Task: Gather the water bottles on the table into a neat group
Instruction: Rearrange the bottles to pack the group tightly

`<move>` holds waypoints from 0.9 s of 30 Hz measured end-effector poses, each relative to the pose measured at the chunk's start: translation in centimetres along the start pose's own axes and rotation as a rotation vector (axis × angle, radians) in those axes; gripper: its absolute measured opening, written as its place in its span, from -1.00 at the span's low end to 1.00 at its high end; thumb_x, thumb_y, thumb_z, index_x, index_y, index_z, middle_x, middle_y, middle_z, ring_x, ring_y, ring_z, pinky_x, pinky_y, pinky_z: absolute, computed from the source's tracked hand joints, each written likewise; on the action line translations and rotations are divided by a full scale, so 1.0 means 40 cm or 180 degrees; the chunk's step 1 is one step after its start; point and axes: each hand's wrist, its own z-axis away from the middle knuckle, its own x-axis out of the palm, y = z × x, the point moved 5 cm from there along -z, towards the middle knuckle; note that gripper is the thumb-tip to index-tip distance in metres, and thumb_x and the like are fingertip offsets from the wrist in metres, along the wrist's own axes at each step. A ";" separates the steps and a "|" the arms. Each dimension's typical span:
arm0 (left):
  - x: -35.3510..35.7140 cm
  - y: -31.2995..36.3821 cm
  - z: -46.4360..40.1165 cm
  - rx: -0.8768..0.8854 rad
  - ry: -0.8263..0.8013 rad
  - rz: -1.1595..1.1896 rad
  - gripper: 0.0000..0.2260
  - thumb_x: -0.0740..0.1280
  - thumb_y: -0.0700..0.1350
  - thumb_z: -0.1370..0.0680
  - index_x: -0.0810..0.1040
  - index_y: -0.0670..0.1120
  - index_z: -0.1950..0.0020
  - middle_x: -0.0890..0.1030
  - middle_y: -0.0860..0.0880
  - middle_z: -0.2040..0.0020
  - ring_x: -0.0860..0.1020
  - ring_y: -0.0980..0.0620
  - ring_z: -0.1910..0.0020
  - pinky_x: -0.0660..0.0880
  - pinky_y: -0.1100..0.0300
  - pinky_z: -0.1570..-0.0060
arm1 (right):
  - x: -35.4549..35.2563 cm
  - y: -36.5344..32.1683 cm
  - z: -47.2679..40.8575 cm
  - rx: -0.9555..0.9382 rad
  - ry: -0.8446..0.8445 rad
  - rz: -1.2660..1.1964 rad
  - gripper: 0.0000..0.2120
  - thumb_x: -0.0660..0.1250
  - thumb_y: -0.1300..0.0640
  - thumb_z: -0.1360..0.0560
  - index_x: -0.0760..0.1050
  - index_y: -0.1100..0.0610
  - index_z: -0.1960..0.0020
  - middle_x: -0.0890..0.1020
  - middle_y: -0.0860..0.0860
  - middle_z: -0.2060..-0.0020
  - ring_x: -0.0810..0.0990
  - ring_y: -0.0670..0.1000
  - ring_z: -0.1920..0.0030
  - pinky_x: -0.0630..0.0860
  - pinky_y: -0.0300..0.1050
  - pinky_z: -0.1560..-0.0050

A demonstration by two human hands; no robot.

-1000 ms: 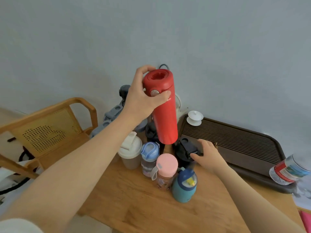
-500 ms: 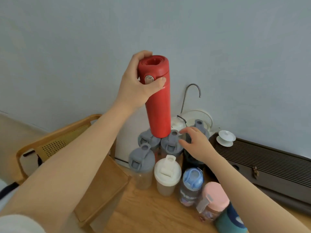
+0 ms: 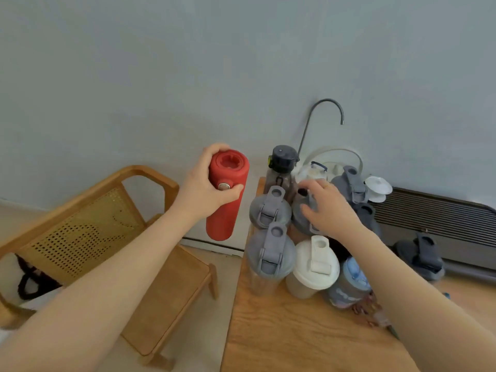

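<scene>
My left hand [image 3: 206, 189] grips a tall red bottle [image 3: 225, 208] near its cap and holds it in the air, left of the table's edge. On the wooden table [image 3: 295, 331] stands a tight cluster of bottles: two grey-lidded shakers [image 3: 269, 208] [image 3: 269, 257], a white-lidded cup [image 3: 315, 265], a blue-capped bottle [image 3: 350, 284] and a dark bottle with a black cap [image 3: 281, 167] at the back. My right hand [image 3: 330, 208] lies over a grey lid [image 3: 300, 213] in the middle of the cluster, fingers curled on it.
A wooden chair [image 3: 107, 237] with a cane back stands left of the table, below the red bottle. A dark slatted tray [image 3: 434, 218] sits at the right with a grey lid [image 3: 421, 253] on it. A curved faucet [image 3: 324, 114] and a white kettle [image 3: 332, 162] stand against the wall.
My left hand has brought the red bottle down and to the left, off the cluster. My right hand has settled onto a grey lid. The view has swung right.
</scene>
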 end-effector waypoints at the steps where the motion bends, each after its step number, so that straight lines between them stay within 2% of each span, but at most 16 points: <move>1: 0.013 -0.021 0.003 -0.0045 -0.0045 0.0001 -0.43 0.49 -0.24 -0.33 0.31 0.15 -0.16 0.49 0.10 -0.04 0.50 0.14 0.02 0.39 0.43 0.07 | -0.012 0.036 0.023 0.0233 0.0192 0.0096 -0.59 0.26 0.19 -0.49 0.35 0.14 -0.33 0.44 0.15 -0.26 0.38 0.19 -0.26 0.36 0.02 -0.20; 3: 0.034 -0.050 0.002 -0.0139 -0.0096 0.0067 -0.44 0.48 -0.25 -0.33 0.31 0.13 -0.17 0.48 0.03 -0.08 0.49 0.09 0.00 0.37 0.50 0.09 | -0.023 0.128 0.074 0.0751 0.0334 0.0358 -0.57 0.28 0.19 -0.47 0.35 0.18 -0.33 0.43 0.18 -0.28 0.36 0.22 -0.29 0.32 0.05 -0.27; 5: 0.055 -0.066 -0.002 -0.0202 -0.0137 0.0189 -0.44 0.47 -0.29 -0.34 0.31 0.10 -0.18 0.47 0.00 -0.10 0.48 0.08 -0.01 0.36 0.57 0.12 | -0.018 0.212 0.118 0.1247 0.0098 0.0443 -0.47 0.31 0.11 -0.46 0.28 0.20 -0.38 0.36 0.20 -0.35 0.31 0.24 -0.34 0.26 0.08 -0.34; 8: 0.079 -0.080 -0.004 -0.0221 -0.0209 0.0266 -0.43 0.47 -0.31 -0.33 0.31 0.09 -0.18 0.47 0.02 -0.08 0.48 0.07 -0.02 0.36 0.58 0.10 | 0.004 0.262 0.134 0.1666 -0.0428 -0.0239 -0.21 0.42 -0.04 -0.40 0.09 0.18 -0.46 0.22 0.19 -0.42 0.27 0.21 -0.39 0.29 0.10 -0.38; 10: 0.087 -0.091 -0.004 -0.0250 -0.0218 0.0271 -0.43 0.47 -0.29 -0.33 0.32 0.10 -0.18 0.47 0.03 -0.08 0.48 0.07 -0.03 0.38 0.49 0.06 | 0.014 0.259 0.122 0.1700 -0.0582 -0.0337 -0.09 0.48 -0.06 -0.33 0.02 0.15 -0.47 0.19 0.19 -0.43 0.29 0.22 -0.38 0.33 0.13 -0.35; 14: 0.097 -0.115 0.010 -0.0336 -0.0300 0.0272 -0.42 0.47 -0.29 -0.34 0.30 0.09 -0.20 0.44 0.04 -0.08 0.47 0.06 -0.04 0.37 0.43 0.06 | 0.020 0.266 0.121 0.1838 -0.0424 0.0097 -0.13 0.48 -0.05 -0.30 0.05 0.08 -0.42 0.30 0.21 -0.34 0.39 0.30 -0.26 0.43 0.17 -0.21; 17: 0.103 -0.130 0.026 -0.0373 -0.0334 0.0233 -0.42 0.48 -0.28 -0.33 0.31 0.10 -0.20 0.45 0.10 -0.05 0.47 0.05 -0.06 0.40 0.36 0.03 | 0.009 0.277 0.144 0.1983 -0.0301 0.0463 -0.17 0.45 -0.08 -0.30 0.09 0.11 -0.39 0.37 0.20 -0.29 0.42 0.30 -0.23 0.41 0.13 -0.16; 19: 0.108 -0.142 0.034 -0.0417 -0.0340 0.0213 -0.42 0.48 -0.26 -0.33 0.31 0.10 -0.22 0.46 0.06 -0.09 0.48 0.04 -0.07 0.41 0.28 -0.01 | -0.002 0.283 0.153 0.2071 -0.0265 0.0609 -0.18 0.44 -0.11 -0.30 0.11 0.13 -0.37 0.41 0.21 -0.27 0.41 0.29 -0.24 0.38 0.12 -0.18; 24: 0.126 -0.154 0.049 -0.0444 -0.0416 0.0058 -0.39 0.49 -0.26 -0.33 0.31 0.01 -0.28 0.44 0.04 -0.11 0.45 0.05 -0.07 0.36 0.26 -0.02 | -0.018 0.273 0.148 0.2208 -0.0351 0.1022 -0.22 0.43 -0.14 -0.30 0.17 0.20 -0.32 0.43 0.23 -0.24 0.37 0.28 -0.27 0.33 0.12 -0.24; 27: 0.129 -0.163 0.055 -0.0481 -0.0372 0.0105 -0.40 0.49 -0.27 -0.33 0.32 0.01 -0.27 0.45 0.03 -0.10 0.45 0.06 -0.06 0.34 0.36 0.01 | -0.021 0.244 0.134 0.2219 -0.0379 0.1284 -0.20 0.43 -0.13 -0.33 0.15 0.24 -0.35 0.29 0.26 -0.38 0.22 0.28 -0.39 0.23 0.13 -0.34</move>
